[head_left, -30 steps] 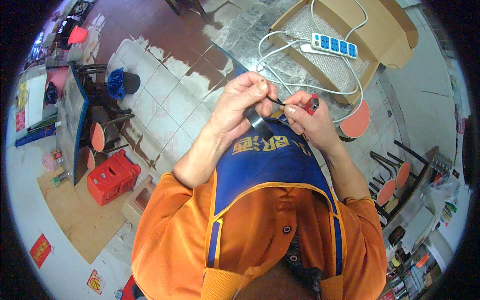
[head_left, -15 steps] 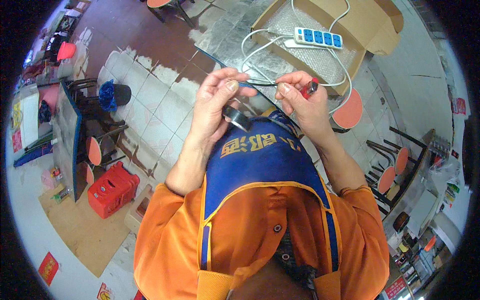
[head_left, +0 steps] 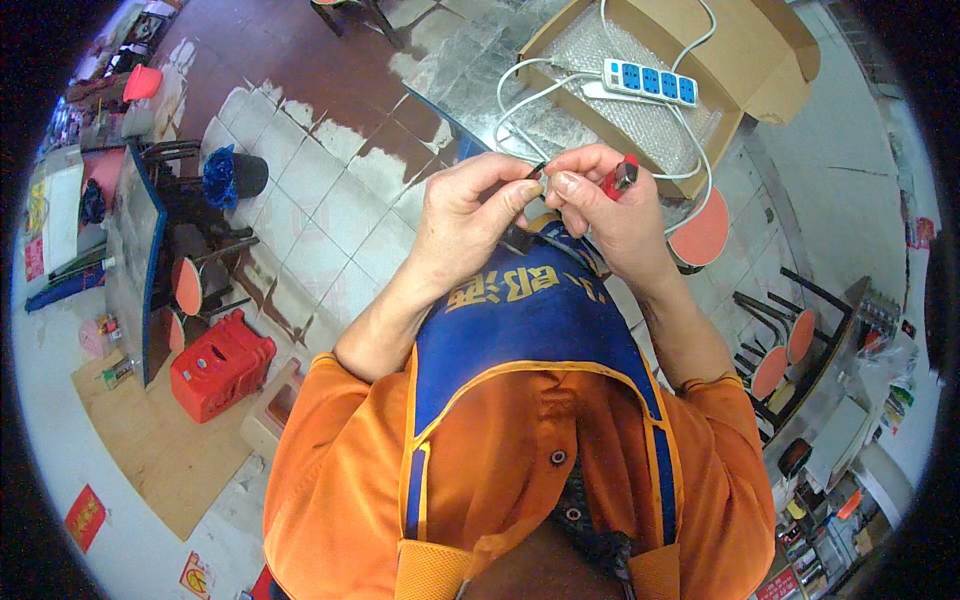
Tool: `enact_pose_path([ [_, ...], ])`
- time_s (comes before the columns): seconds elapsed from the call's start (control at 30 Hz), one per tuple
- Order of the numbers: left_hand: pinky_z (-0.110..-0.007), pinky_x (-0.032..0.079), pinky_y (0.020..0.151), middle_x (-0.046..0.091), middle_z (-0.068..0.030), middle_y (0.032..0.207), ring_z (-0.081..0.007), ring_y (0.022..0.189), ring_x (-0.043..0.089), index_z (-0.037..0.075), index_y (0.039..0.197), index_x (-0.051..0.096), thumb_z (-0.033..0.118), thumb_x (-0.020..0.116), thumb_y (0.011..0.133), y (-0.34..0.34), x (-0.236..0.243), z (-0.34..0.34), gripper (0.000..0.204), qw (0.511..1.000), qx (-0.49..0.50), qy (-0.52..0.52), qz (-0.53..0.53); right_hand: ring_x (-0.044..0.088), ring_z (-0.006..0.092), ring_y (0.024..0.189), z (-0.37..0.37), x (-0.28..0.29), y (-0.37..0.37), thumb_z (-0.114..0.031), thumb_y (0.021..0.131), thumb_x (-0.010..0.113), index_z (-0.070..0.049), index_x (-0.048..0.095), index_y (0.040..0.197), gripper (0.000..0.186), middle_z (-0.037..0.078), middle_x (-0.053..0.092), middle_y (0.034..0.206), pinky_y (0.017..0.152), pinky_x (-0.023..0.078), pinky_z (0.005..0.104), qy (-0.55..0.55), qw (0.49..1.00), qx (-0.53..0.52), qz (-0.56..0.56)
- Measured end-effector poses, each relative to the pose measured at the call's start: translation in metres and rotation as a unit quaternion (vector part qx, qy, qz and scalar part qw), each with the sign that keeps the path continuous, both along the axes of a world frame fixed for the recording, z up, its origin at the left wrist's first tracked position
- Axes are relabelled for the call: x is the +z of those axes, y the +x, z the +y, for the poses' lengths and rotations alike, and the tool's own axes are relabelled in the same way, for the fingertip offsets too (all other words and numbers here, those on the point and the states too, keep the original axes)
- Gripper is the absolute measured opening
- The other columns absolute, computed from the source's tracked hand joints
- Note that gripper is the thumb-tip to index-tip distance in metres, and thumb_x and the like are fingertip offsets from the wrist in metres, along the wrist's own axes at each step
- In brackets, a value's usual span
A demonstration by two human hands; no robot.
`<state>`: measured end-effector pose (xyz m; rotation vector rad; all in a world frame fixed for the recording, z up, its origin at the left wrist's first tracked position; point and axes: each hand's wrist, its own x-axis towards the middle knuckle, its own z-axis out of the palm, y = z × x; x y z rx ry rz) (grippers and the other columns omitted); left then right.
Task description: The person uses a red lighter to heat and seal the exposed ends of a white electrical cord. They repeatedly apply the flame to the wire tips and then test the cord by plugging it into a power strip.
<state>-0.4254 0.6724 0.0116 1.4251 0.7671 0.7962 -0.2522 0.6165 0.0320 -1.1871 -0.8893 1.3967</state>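
My left hand [head_left: 475,212] and my right hand [head_left: 608,205] meet at the fingertips in front of my blue apron [head_left: 535,325]. Between them the fingers pinch a short piece of black tape [head_left: 537,170] against the white cable [head_left: 522,136]. The join itself is mostly covered by my fingers. A red-and-black handled tool [head_left: 620,178] is tucked in my right hand, its working end hidden. The tape roll is hardly visible under my left hand. Beyond them lies a white power strip [head_left: 650,82] with blue sockets, its cable looping toward my hands.
An open cardboard box [head_left: 765,60] with bubble wrap [head_left: 570,45] sits under the power strip on a grey table [head_left: 450,85]. An orange stool [head_left: 700,228] stands to the right. At left are a red plastic container [head_left: 222,365] and a black bin [head_left: 248,175].
My left hand has moved right to meet the right hand, closing the gap where a black strip ran. The tape roll, plain before beneath the left hand, is now mostly hidden.
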Motion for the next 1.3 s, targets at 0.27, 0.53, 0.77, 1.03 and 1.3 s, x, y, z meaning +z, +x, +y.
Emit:
enact_pose_path([
  [0.27,-0.022,0.051,0.055,0.065,-0.0082,0.084,-0.0097,0.064,0.062,-0.005,0.096,0.067,0.003,0.064,0.089,0.001,-0.005,-0.001,0.01,0.999,-0.014,0.037,0.01,0.047,0.0057,0.057,-0.003,-0.009,0.001,-0.009,0.093,0.06,-0.002,0.058,0.1,0.01,0.005,0.06,0.076,0.049,0.038,0.0194,-0.031,0.997,0.003,0.074],
  [0.53,-0.029,0.049,0.056,0.064,-0.0106,0.079,-0.0187,0.064,0.063,-0.002,0.093,0.067,0.001,0.066,0.083,-0.001,-0.003,0.003,0.01,0.978,-0.009,0.193,0.083,0.046,0.0052,0.055,-0.004,-0.011,0.001,-0.009,0.093,0.059,-0.001,0.057,0.1,0.01,0.005,0.058,0.076,0.047,0.037,0.0199,-0.025,0.997,0.013,0.078],
  [0.77,-0.034,0.049,0.058,0.061,-0.0124,0.076,-0.0269,0.066,0.062,0.0,0.092,0.066,0.002,0.066,0.082,-0.002,-0.006,0.002,0.01,0.957,-0.002,0.269,0.108,0.044,0.0054,0.053,-0.003,-0.014,0.001,-0.008,0.094,0.058,-0.001,0.057,0.099,0.009,0.004,0.057,0.075,0.046,0.036,0.0204,-0.027,0.997,0.026,0.071],
  [1.03,-0.035,0.048,0.057,0.06,-0.0134,0.076,-0.0273,0.065,0.061,0.0,0.093,0.066,0.002,0.065,0.082,-0.002,-0.01,0.001,0.011,0.945,-0.002,0.306,0.119,0.041,0.0047,0.051,-0.007,-0.02,-0.007,-0.009,0.094,0.057,-0.003,0.054,0.094,0.008,0.0,0.05,0.069,0.045,0.033,0.0206,-0.077,0.986,0.022,0.145],
  [1.3,-0.02,0.049,0.051,0.066,-0.0075,0.082,-0.0086,0.057,0.06,-0.003,0.112,0.061,0.012,0.053,0.098,-0.011,-0.005,0.001,0.021,0.987,-0.027,-0.157,-0.035,0.052,0.0085,0.069,-0.004,-0.027,-0.011,-0.015,0.098,0.051,-0.001,0.05,0.118,0.025,0.002,0.055,0.085,0.063,0.045,0.0231,-0.091,0.996,-0.002,0.003],
])
